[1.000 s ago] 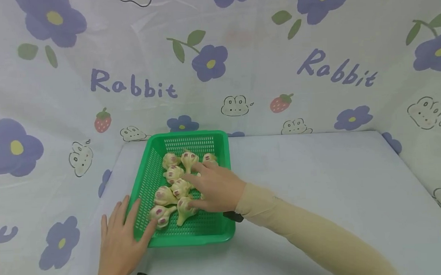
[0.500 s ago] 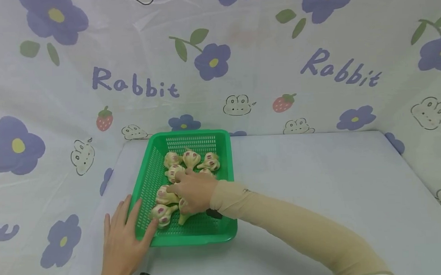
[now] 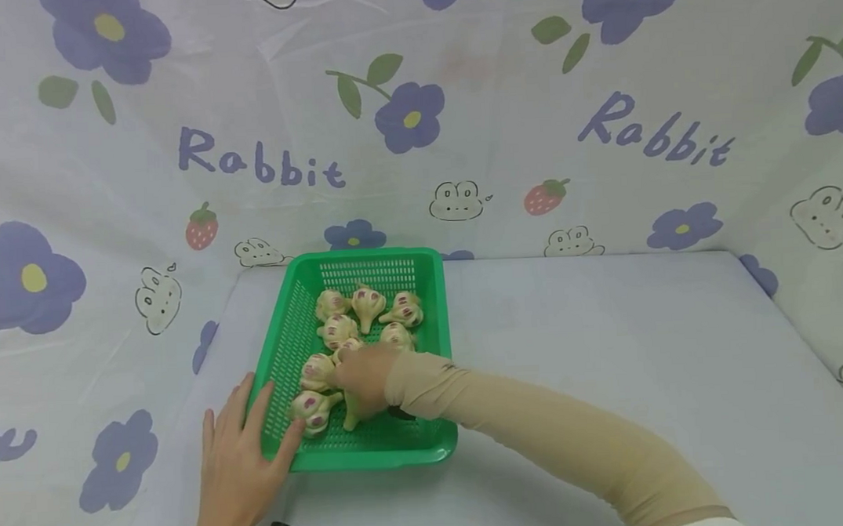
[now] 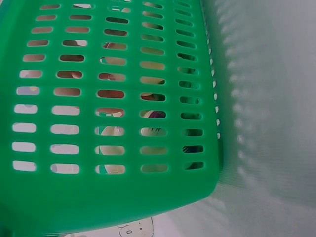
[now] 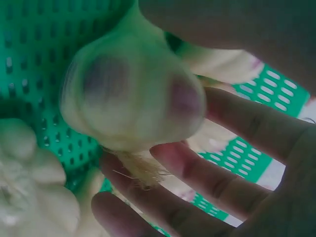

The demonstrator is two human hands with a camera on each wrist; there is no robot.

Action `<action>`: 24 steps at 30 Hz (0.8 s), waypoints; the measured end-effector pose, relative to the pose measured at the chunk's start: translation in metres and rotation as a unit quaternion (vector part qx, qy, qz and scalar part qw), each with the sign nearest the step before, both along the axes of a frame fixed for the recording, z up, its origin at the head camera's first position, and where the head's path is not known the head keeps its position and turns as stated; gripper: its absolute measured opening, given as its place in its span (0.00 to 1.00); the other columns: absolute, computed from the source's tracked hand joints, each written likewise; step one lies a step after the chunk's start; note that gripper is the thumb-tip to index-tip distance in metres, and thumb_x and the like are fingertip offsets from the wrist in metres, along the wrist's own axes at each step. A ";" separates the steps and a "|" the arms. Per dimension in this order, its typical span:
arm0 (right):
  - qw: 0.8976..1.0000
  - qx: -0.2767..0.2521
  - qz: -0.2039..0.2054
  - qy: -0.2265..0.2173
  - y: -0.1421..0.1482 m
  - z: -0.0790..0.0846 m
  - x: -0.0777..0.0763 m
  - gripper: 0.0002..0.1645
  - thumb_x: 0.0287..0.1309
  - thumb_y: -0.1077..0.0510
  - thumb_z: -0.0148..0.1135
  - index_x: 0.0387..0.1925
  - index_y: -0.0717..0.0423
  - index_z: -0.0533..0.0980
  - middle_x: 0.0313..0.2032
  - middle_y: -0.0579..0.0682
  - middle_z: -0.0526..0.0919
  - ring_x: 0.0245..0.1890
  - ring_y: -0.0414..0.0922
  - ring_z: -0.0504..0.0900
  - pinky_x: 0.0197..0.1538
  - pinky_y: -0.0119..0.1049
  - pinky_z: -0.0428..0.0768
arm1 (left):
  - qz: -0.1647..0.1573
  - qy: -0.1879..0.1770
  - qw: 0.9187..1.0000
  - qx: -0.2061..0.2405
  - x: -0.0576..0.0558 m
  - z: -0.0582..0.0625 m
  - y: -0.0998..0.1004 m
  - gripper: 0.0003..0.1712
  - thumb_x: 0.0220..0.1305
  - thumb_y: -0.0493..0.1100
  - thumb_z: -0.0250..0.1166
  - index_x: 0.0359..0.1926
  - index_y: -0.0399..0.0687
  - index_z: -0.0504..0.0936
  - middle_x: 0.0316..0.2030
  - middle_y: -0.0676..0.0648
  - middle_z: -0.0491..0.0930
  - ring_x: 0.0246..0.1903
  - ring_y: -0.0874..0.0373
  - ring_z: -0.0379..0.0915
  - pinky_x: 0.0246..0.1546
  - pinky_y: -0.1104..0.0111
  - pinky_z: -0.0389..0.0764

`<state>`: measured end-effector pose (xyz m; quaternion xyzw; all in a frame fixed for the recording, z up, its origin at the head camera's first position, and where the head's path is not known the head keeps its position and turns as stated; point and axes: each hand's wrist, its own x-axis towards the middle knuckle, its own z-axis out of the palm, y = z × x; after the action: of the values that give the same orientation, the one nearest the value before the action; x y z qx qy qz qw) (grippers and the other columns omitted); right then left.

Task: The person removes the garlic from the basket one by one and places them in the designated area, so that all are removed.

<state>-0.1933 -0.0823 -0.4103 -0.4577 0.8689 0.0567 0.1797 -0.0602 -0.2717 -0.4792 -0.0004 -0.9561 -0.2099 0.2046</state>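
Note:
A green plastic basket [image 3: 373,459] with slotted walls holds several pale garlic bulbs [image 3: 316,372] with purple patches. My left hand [image 3: 235,459] rests at its near left corner, fingers straight and spread along the left rim, thumb over the front one. In the left wrist view the basket wall [image 4: 108,197] fills most of the picture and the hand is out of sight. My right hand [image 3: 370,379] is down inside the basket. The right wrist view shows a garlic bulb [image 5: 133,98] held between its thumb and curled fingers [image 5: 212,182]; from the head it is mostly covered.
The basket stands on a table with a white cover [image 3: 594,342], which stretches away to the right. Behind and at the sides hangs a white cloth [image 3: 485,103] printed with flowers, rabbits and strawberries. Another garlic bulb [image 5: 34,173] lies close to the right hand.
My right hand has moved left and lower in the basket, onto a garlic bulb near the front, uncovering bulbs at the back right. The left hand keeps its place on the basket.

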 end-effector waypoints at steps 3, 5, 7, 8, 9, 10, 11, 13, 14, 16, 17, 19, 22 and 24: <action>1.000 0.011 -0.007 0.008 -0.001 -0.005 0.002 0.36 0.57 0.30 0.72 0.62 0.41 0.78 0.61 0.49 0.79 0.45 0.44 0.84 0.42 0.38 0.85 | 0.000 0.000 1.000 0.002 -0.001 -0.001 0.000 0.40 0.70 0.62 0.63 0.74 0.44 0.71 0.76 0.34 0.63 0.72 0.30 0.60 0.72 0.24 0.45; 1.000 0.010 -0.011 0.010 -0.002 -0.008 0.003 0.39 0.57 0.30 0.72 0.65 0.42 0.76 0.63 0.50 0.80 0.46 0.44 0.84 0.44 0.38 0.85 | 0.000 -0.001 1.000 0.004 -0.001 -0.001 0.000 0.40 0.71 0.62 0.63 0.73 0.44 0.71 0.76 0.34 0.63 0.72 0.30 0.61 0.72 0.24 0.46; 1.000 0.007 -0.008 0.018 -0.002 -0.012 0.003 0.42 0.57 0.29 0.70 0.67 0.42 0.75 0.64 0.50 0.80 0.48 0.44 0.85 0.47 0.39 0.85 | 0.002 -0.002 1.000 0.004 0.000 -0.001 0.000 0.40 0.71 0.62 0.63 0.73 0.44 0.71 0.76 0.34 0.63 0.71 0.30 0.61 0.71 0.24 0.46; 1.000 0.002 -0.009 0.019 -0.003 -0.013 0.004 0.43 0.57 0.28 0.70 0.68 0.42 0.74 0.65 0.50 0.80 0.48 0.44 0.85 0.47 0.39 0.85 | 0.003 -0.003 1.000 0.006 0.000 -0.001 0.000 0.39 0.71 0.62 0.63 0.73 0.44 0.72 0.76 0.34 0.63 0.71 0.30 0.61 0.71 0.24 0.46; 1.000 0.002 -0.005 0.024 -0.002 -0.014 0.004 0.42 0.57 0.28 0.70 0.67 0.42 0.74 0.64 0.50 0.81 0.46 0.44 0.85 0.46 0.39 0.85 | 0.004 -0.001 1.000 0.006 0.000 -0.001 0.000 0.39 0.71 0.62 0.63 0.73 0.44 0.72 0.76 0.34 0.63 0.71 0.30 0.61 0.71 0.24 0.46; 1.000 0.000 -0.003 0.026 -0.002 -0.015 0.004 0.40 0.57 0.29 0.70 0.65 0.42 0.75 0.63 0.50 0.81 0.45 0.43 0.84 0.45 0.38 0.85 | 0.005 -0.001 1.000 0.007 0.000 -0.001 0.000 0.39 0.71 0.62 0.63 0.73 0.44 0.72 0.76 0.34 0.63 0.71 0.29 0.62 0.71 0.24 0.46; 1.000 0.000 0.001 0.029 -0.002 -0.016 0.004 0.39 0.57 0.30 0.71 0.64 0.42 0.76 0.62 0.50 0.81 0.43 0.43 0.84 0.43 0.38 0.85 | 0.006 0.000 1.000 0.008 0.001 0.000 0.001 0.39 0.71 0.62 0.63 0.73 0.44 0.72 0.76 0.34 0.63 0.71 0.30 0.62 0.71 0.24 0.47; 0.999 0.002 0.017 0.045 -0.001 -0.017 0.003 0.33 0.59 0.33 0.72 0.60 0.41 0.77 0.60 0.48 0.82 0.40 0.42 0.83 0.40 0.36 0.85 | 0.007 0.002 1.000 0.008 0.001 -0.001 0.001 0.39 0.71 0.62 0.63 0.73 0.43 0.72 0.76 0.34 0.63 0.70 0.29 0.62 0.71 0.24 0.47; 0.998 0.003 0.023 0.051 -0.001 -0.017 0.002 0.31 0.59 0.35 0.73 0.59 0.41 0.78 0.59 0.48 0.82 0.39 0.41 0.82 0.38 0.35 0.84 | 0.007 0.004 1.000 0.008 0.001 -0.001 0.001 0.39 0.71 0.61 0.63 0.73 0.43 0.72 0.76 0.34 0.64 0.70 0.29 0.63 0.71 0.24 0.47; 0.998 0.003 0.031 0.056 0.000 -0.018 0.001 0.27 0.60 0.39 0.74 0.58 0.40 0.79 0.59 0.48 0.81 0.38 0.40 0.81 0.36 0.34 0.83 | 0.009 0.005 1.000 0.006 0.001 -0.002 0.001 0.39 0.71 0.62 0.63 0.73 0.43 0.72 0.76 0.34 0.64 0.70 0.29 0.63 0.71 0.24 0.46; 0.998 0.002 0.033 0.057 0.001 -0.018 0.001 0.27 0.60 0.41 0.75 0.58 0.40 0.79 0.59 0.48 0.81 0.38 0.40 0.81 0.35 0.34 0.83 | 0.009 0.006 1.000 0.007 0.001 -0.001 0.002 0.39 0.71 0.62 0.63 0.72 0.43 0.72 0.76 0.34 0.64 0.70 0.29 0.63 0.71 0.24 0.47; 0.998 0.001 0.032 0.055 0.001 -0.018 0.000 0.27 0.60 0.43 0.75 0.59 0.39 0.79 0.58 0.48 0.81 0.39 0.40 0.81 0.35 0.33 0.83 | 0.011 0.004 1.000 0.005 0.001 -0.002 0.002 0.39 0.71 0.62 0.63 0.73 0.43 0.72 0.76 0.34 0.63 0.70 0.29 0.62 0.72 0.25 0.46; 0.998 -0.001 0.030 0.054 0.003 -0.016 -0.001 0.28 0.59 0.43 0.76 0.59 0.39 0.79 0.57 0.47 0.80 0.41 0.40 0.81 0.36 0.34 0.84 | 0.010 0.004 1.000 0.004 0.001 -0.002 0.002 0.39 0.71 0.62 0.63 0.72 0.43 0.72 0.76 0.34 0.63 0.70 0.29 0.63 0.72 0.25 0.47; 0.998 -0.007 0.031 0.052 0.006 -0.014 -0.003 0.27 0.59 0.42 0.76 0.58 0.39 0.80 0.56 0.47 0.79 0.40 0.40 0.80 0.36 0.33 0.83 | 0.010 0.004 1.000 0.004 0.001 -0.002 0.002 0.39 0.71 0.62 0.63 0.72 0.43 0.72 0.76 0.35 0.63 0.70 0.29 0.63 0.71 0.25 0.47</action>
<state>-0.1964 -0.0768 -0.4239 -0.4818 0.8630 0.0800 0.1289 -0.0591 -0.2695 -0.4809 0.0092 -0.9545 -0.2113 0.2103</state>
